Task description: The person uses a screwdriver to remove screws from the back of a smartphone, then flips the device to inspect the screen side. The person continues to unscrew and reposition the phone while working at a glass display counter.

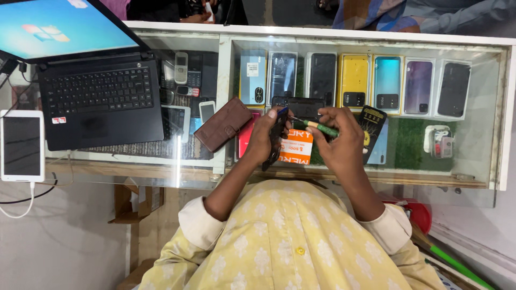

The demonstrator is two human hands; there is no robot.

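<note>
My left hand [263,135] grips a dark mobile phone [277,140] held on edge above the glass counter [344,177]. My right hand [339,140] holds a small screwdriver with a green handle [318,127], its tip pointing left at the top of the phone. Both hands are close together over the middle of the counter. Under them lie an orange and white card [296,147] and a black phone [303,106] flat on the glass.
An open black laptop [97,99] stands at the left, a white tablet [21,145] on a cable further left. A brown wallet case [223,123] lies near my left hand. Several phone boxes [355,80] fill the display case under the glass. A green stick [457,266] leans at lower right.
</note>
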